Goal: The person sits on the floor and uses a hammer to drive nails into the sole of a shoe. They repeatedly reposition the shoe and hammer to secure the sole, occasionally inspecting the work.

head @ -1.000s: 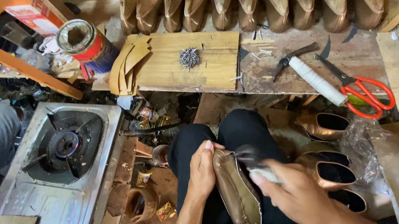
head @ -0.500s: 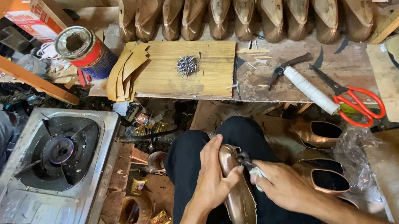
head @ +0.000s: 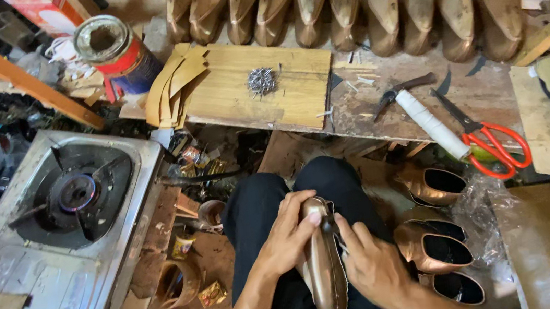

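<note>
A glossy bronze leather shoe upper on its last [head: 322, 266] is held on the lap, long axis running away from the body. It is clasped by the left hand [head: 288, 236] at the far end; the right hand [head: 370, 264] is pressed against its right flank, fingers curled, a small dark tool apparently pinched.

Nails [head: 262, 80] lie on the board [head: 296, 97], scissors [head: 494, 143] to its right.

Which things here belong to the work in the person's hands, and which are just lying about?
In hand: left hand and right hand gripping the bronze shoe upper on the lap.

Lying about: gas stove, red-handled scissors, pile of nails, paint tin, row of lasted shoes.
</note>
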The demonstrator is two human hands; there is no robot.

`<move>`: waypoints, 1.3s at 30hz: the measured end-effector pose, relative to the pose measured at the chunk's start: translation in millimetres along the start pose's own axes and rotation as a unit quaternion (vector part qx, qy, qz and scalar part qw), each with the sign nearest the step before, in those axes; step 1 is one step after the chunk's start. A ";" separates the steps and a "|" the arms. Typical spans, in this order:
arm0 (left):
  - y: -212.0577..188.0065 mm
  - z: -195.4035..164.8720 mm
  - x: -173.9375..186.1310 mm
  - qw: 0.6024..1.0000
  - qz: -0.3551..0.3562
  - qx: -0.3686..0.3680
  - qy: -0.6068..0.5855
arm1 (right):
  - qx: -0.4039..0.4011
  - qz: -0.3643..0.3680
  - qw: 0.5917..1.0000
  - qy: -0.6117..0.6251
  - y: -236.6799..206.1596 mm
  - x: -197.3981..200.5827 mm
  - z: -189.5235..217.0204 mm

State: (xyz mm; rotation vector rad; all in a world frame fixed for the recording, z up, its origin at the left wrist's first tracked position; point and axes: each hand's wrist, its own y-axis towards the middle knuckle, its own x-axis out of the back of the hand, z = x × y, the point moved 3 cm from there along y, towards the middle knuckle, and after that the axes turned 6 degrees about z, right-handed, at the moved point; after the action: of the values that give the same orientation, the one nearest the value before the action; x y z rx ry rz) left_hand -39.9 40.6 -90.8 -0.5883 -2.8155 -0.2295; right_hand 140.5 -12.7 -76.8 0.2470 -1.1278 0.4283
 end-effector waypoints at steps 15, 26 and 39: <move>-3.3 -34.3 -15.9 0.982 -0.023 0.012 0.185 | -0.015 0.130 0.991 -0.024 3.5 40.0 -24.6; -7.3 -22.1 -10.7 0.989 -0.095 0.011 0.117 | -0.061 -0.041 0.992 0.101 1.0 -10.1 4.4; -6.3 -29.0 -4.8 0.996 -0.044 0.007 0.078 | -0.093 0.031 0.994 0.050 3.3 1.6 4.0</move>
State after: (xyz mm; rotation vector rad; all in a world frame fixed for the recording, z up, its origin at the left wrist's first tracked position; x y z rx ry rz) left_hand -32.0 27.1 -65.1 -0.4245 -2.6918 -0.2601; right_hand 136.4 -11.0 -73.8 0.0266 -1.0717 0.3844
